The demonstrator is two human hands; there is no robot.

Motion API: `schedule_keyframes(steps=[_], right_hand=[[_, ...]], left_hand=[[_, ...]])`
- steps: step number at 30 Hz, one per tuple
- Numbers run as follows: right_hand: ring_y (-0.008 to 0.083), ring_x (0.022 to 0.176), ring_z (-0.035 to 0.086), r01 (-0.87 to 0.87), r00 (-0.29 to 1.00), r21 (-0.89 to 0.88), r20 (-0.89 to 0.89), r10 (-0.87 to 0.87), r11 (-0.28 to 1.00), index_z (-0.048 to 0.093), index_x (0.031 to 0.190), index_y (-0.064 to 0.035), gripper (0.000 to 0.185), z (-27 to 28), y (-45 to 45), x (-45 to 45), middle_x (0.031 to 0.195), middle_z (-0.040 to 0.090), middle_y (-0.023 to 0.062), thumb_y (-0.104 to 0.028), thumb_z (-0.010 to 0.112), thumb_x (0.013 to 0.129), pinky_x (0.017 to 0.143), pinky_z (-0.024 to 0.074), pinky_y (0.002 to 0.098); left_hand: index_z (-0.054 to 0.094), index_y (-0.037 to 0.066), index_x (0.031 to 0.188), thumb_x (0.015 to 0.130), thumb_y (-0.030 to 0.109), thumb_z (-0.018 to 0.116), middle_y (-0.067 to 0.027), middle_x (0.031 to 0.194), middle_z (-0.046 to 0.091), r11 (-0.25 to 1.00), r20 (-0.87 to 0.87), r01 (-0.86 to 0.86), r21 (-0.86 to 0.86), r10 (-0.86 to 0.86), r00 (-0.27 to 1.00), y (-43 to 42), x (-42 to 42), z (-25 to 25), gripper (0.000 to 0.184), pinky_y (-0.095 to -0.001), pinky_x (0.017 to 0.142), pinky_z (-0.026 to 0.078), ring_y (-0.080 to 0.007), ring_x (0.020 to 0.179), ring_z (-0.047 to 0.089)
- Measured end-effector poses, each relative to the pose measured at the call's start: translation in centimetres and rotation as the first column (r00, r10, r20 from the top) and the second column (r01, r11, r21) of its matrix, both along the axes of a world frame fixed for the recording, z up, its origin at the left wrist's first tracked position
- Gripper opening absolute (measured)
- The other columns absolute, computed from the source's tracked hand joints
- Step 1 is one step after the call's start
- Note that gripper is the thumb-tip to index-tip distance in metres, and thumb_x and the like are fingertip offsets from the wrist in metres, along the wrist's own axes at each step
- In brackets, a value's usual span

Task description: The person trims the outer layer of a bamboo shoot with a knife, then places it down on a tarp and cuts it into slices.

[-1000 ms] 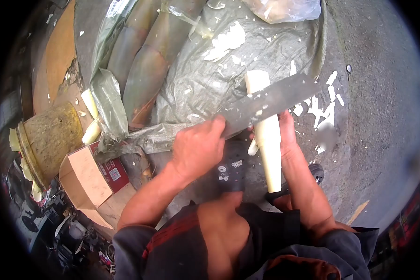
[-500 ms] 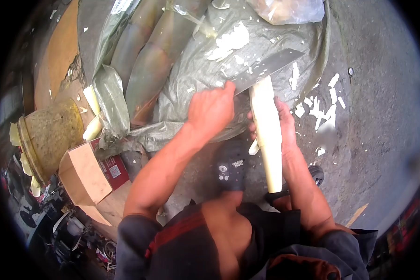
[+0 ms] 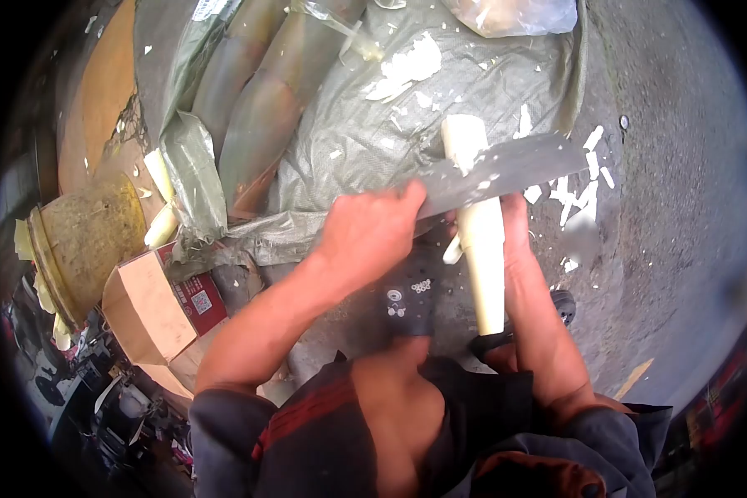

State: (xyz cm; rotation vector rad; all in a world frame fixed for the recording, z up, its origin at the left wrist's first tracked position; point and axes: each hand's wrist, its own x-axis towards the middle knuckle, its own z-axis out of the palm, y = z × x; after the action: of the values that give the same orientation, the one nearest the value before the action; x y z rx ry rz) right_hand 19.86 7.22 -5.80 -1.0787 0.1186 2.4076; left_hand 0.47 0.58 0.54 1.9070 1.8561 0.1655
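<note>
My left hand is closed around the handle of a large, broad-bladed knife. Its blade lies across the upper part of a long, pale, peeled bamboo shoot, with small white bits stuck to the metal. My right hand grips this shoot from its right side, partly hidden behind the blade and the shoot. The wide end points away from me and the narrow end toward my body. Beneath the far end spreads a grey-green woven sack, scattered with white shavings.
Large unpeeled bamboo shoots lie on the sack's left side. A dirty yellow bucket and an open cardboard box stand at the left. White scraps litter the concrete at right. A clear plastic bag sits at the top.
The knife has moved toward me along the shoot and to the right, now crossing over its front. My left hand has shifted slightly nearer; my right hand keeps its hold.
</note>
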Motion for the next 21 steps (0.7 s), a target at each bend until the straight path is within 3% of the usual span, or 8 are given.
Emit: schedule_keyframes(steps=[2, 5, 6, 9, 11, 18, 21], right_hand=[[0.0308, 0.070, 0.067, 0.077, 0.996, -0.046, 0.042, -0.075, 0.996, 0.054, 0.123, 0.0019, 0.056, -0.2, 0.9, -0.2, 0.094, 0.066, 0.0193, -0.046, 0.037, 0.101, 0.055, 0.0583, 0.0415], [0.0304, 0.068, 0.066, 0.069, 0.981, 0.061, 0.178, -0.079, 0.996, 0.054, 0.123, 0.0025, 0.056, 0.4, 1.7, -0.5, 0.094, 0.066, 0.0199, -0.047, 0.039, 0.101, 0.054, 0.0574, 0.0408], [0.0281, 0.065, 0.065, 0.106, 0.986, 0.024, 0.130, -0.109, 0.994, 0.055, 0.121, 0.0016, 0.054, 0.4, 1.6, -0.6, 0.092, 0.066, 0.0192, -0.046, 0.040, 0.102, 0.053, 0.0571, 0.0395], [0.0261, 0.064, 0.065, -0.077, 0.995, -0.001, 0.067, 0.076, 0.997, 0.057, 0.120, -0.0007, 0.053, 0.0, 1.3, -0.2, 0.089, 0.067, 0.0179, -0.048, 0.044, 0.101, 0.053, 0.0565, 0.0376], [0.0262, 0.065, 0.065, -0.132, 0.982, -0.016, 0.131, 0.133, 0.991, 0.062, 0.112, -0.0037, 0.053, 1.4, 0.5, -1.2, 0.085, 0.068, 0.0150, -0.050, 0.040, 0.100, 0.054, 0.0549, 0.0359], [0.0252, 0.066, 0.063, -0.034, 0.999, -0.094, -0.016, 0.032, 0.995, 0.061, 0.111, -0.0026, 0.061, 0.3, -0.5, -0.9, 0.085, 0.066, 0.0120, -0.058, 0.040, 0.098, 0.055, 0.0545, 0.0368], [0.0263, 0.066, 0.063, 0.021, 1.000, -0.153, 0.005, -0.020, 0.988, 0.060, 0.109, -0.0020, 0.061, -0.4, -0.2, -1.3, 0.086, 0.065, 0.0131, -0.058, 0.037, 0.100, 0.057, 0.0558, 0.0384]], left_hand=[[0.057, 0.005, 0.101, 0.081, 0.010, 0.063, -0.0129, 0.071, 0.065, 0.997, -0.021, 0.003, 0.072, -0.002, 1.000, 1.1, 0.8, -0.9, 0.021, -0.0467, 0.049, 0.051, -0.0340, 0.056, 0.065], [0.057, 0.005, 0.098, 0.085, 0.012, 0.060, -0.0134, 0.069, 0.065, 0.991, -0.080, -0.007, 0.133, 0.018, 0.997, 1.5, 1.8, -1.4, 0.015, -0.0466, 0.047, 0.050, -0.0342, 0.055, 0.065], [0.057, 0.005, 0.097, 0.085, 0.012, 0.059, -0.0139, 0.068, 0.065, 0.993, -0.103, 0.002, 0.115, 0.010, 0.995, 1.6, 1.8, -1.6, 0.014, -0.0470, 0.048, 0.050, -0.0345, 0.056, 0.065], [0.058, 0.005, 0.096, 0.086, 0.011, 0.058, -0.0156, 0.067, 0.065, 0.998, -0.128, -0.026, 0.055, 0.033, 0.991, 2.9, 0.6, -3.0, 0.012, -0.0483, 0.050, 0.050, -0.0359, 0.058, 0.066], [0.058, 0.005, 0.095, 0.087, 0.012, 0.056, -0.0171, 0.067, 0.066, 0.994, -0.076, -0.104, 0.017, 0.105, 0.992, 4.1, -1.2, -4.4, 0.011, -0.0497, 0.053, 0.050, -0.0374, 0.059, 0.066], [0.059, 0.005, 0.101, 0.079, 0.005, 0.062, -0.0185, 0.071, 0.066, 0.986, 0.098, -0.162, 0.026, 0.159, 0.982, -0.6, 0.4, 0.8, 0.022, -0.0502, 0.057, 0.049, -0.0388, 0.063, 0.065], [0.058, 0.005, 0.103, 0.075, 0.002, 0.065, -0.0165, 0.073, 0.064, 0.999, 0.077, -0.045, 0.025, 0.043, 0.996, -2.8, 0.9, 3.5, 0.029, -0.0482, 0.056, 0.050, -0.0377, 0.063, 0.065]])
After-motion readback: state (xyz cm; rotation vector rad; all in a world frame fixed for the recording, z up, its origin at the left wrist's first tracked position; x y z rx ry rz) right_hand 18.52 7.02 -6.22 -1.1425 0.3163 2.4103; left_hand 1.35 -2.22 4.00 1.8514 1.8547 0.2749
